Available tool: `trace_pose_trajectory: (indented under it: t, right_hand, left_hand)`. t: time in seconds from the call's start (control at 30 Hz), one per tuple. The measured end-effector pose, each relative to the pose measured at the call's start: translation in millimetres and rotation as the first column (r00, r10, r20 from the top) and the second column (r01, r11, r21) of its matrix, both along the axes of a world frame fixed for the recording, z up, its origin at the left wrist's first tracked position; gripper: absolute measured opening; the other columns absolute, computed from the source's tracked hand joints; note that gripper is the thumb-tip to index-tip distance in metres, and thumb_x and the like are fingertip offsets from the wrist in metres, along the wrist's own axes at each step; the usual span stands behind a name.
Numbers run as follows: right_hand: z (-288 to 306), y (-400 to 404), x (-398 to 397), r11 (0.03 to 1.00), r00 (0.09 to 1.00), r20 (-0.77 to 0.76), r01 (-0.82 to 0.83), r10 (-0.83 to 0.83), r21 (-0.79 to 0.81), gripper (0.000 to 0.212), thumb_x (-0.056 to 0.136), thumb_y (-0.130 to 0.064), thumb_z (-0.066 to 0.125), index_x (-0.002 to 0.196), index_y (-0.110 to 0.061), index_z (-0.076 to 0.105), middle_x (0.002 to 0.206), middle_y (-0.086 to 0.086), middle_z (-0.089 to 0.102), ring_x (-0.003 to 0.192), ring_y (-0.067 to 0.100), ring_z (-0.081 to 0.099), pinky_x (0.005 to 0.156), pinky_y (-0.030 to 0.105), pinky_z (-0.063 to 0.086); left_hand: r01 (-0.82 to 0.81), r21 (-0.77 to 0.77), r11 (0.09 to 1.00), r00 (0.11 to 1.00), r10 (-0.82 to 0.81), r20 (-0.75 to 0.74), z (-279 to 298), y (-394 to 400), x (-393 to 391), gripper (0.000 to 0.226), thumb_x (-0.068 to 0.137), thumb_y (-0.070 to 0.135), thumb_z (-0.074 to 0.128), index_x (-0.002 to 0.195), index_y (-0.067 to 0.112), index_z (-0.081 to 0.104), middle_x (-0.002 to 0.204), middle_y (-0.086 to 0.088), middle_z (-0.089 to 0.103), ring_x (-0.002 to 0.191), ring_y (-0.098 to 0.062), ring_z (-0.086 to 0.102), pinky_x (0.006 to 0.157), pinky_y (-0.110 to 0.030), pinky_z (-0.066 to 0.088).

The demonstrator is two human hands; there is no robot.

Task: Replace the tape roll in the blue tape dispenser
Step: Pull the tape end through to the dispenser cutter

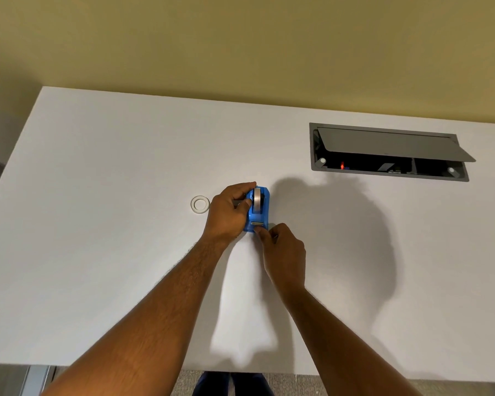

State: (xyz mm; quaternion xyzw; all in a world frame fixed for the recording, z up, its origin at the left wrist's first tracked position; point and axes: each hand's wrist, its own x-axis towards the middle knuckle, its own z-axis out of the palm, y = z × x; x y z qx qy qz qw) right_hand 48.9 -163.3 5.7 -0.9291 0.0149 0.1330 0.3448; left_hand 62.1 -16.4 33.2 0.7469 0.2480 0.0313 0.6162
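Already a tape roll (257, 202) sits upright in the well of the blue tape dispenser (257, 214), which stands on the white surface (112, 195) near the middle of the view, its cutter end toward the person. Judging by that, the swap itself looks mostly done. The left hand (229, 212) wraps the dispenser's left side, fingers curled over the top by the roll and thumb pressed against the near edge of the roll, so it is closed on the dispenser and steadying it. The right hand (283, 252) is down at the cutter end with thumb and forefinger drawn together at the serrated strip — apparently pinching the free end of the tape, though the clear tape itself is too thin to make out here. What seems left is to draw that end across the cutter, press it down and check that the roll turns freely.

A thin, clear ring (200, 205) lies flat on the surface just left of the left hand, apart from it — it may be the spent core, or a nearly finished roll, and it probably wants clearing away. Well off to the right and farther back, a grey cable box (389, 151) is set into the surface with its lid propped open and a small red light inside. Nothing stands between the hands and the dispenser.
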Motion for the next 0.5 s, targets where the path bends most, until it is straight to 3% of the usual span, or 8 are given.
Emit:
trace_pose_trajectory:
  t: [0.13, 0.3, 0.5]
  right_hand:
    - [-1.4, -4.1, 3.1, 0.977, 0.984, 0.079, -0.146, 0.160, -0.156, 0.040, 0.094, -0.063, 0.041, 0.080, -0.026, 0.045, 0.057, -0.011, 0.052, 0.046, 0.010, 0.049, 0.044, 0.022, 0.035]
    - [-1.1, -10.6, 11.9, 0.872, 0.908, 0.163, -0.301, 0.385, -0.385, 0.041, 0.095, -0.063, 0.025, 0.082, -0.027, 0.040, 0.056, -0.012, 0.045, 0.039, 0.009, 0.036, 0.042, 0.023, 0.029]
    - [-6.7, -14.8, 17.8, 0.804, 0.852, 0.177, -0.369, 0.493, -0.467, 0.038, 0.099, -0.056, 0.038, 0.080, -0.025, 0.047, 0.053, -0.010, 0.044, 0.039, 0.011, 0.041, 0.040, 0.022, 0.030]
  left_hand:
    - [0.001, 0.002, 1.000, 1.000, -0.001, -0.004, 0.5, -0.1, 0.3, 0.041, 0.095, 0.000, 0.055, 0.128, 0.020, 0.066, 0.132, 0.001, 0.065, 0.118, -0.012, 0.062, 0.103, -0.033, 0.053]
    - [0.005, 0.000, 1.000, 1.000, -0.005, -0.001, 1.7, 0.8, 0.1, 0.041, 0.094, 0.000, 0.055, 0.128, 0.020, 0.067, 0.131, 0.001, 0.065, 0.116, -0.013, 0.063, 0.099, -0.031, 0.054]
    - [0.006, 0.004, 1.000, 1.000, -0.006, 0.000, 0.5, 0.6, -0.4, 0.040, 0.095, 0.001, 0.056, 0.130, 0.018, 0.066, 0.132, -0.001, 0.065, 0.117, -0.014, 0.063, 0.100, -0.029, 0.053]
